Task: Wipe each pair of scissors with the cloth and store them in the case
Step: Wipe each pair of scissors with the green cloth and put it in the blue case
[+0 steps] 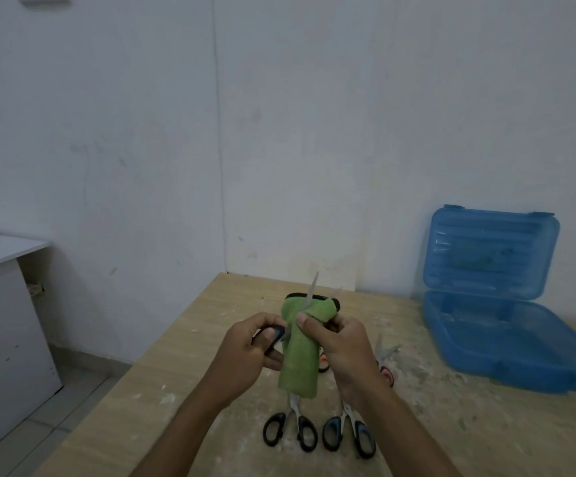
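Holding a pair of black-handled scissors (281, 325) up over the wooden table (452, 425), we grip the handles in our left hand (245, 352), fingers curled round the loops. The blades are spread and point up and away from us. Our right hand (343, 346) pinches the green cloth (298, 363) against one blade, thumb on top, the rest of the cloth hanging down.

Everything else we place from the open blue case (507, 346), which sits on the table with its lid propped upright against the wall. The held scissors lie to the case's left and nearer us, so our right hand is the closer one to it — the long axis of the scissors runs roughly away from us, not toward the case.

Left of the case and below our hands, two more pairs rest on the table: one black-handled (291, 430), one blue-and-black (348, 435). A red-handled pair (386, 366) lies between our right wrist and the case — directly on the likely path across.
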